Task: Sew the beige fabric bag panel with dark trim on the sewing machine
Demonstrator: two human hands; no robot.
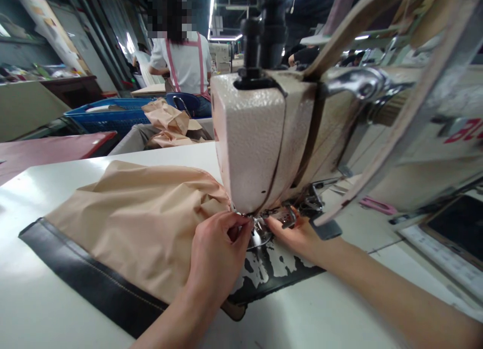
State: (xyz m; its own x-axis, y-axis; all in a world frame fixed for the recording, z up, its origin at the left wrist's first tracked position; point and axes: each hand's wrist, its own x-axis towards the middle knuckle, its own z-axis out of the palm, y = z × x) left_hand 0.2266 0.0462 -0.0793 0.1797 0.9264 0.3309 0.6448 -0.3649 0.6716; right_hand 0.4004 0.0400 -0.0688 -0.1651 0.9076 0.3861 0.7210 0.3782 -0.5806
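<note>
My left hand (219,248) is closed in a pinch beside the needle area of a sewing machine (251,137). What lies between its fingertips is too small to make out. Tan fabric (139,208) with a black stitched band (90,273) spreads over the table to the left, its gathered edge running up to that hand. My right hand (298,235) reaches in from the other side, a digit stretched towards the needle and the others apart, partly hidden behind metal machine parts. Below both hands is the worn, dark machine plate (279,271).
A metal bar (407,122) slants down in front of the machine at right. Pink snips (378,205) lie behind my right arm. Beyond the white table (49,183) are a blue basket (113,118), a heap of tan fabric (166,117) and a seated person (187,62).
</note>
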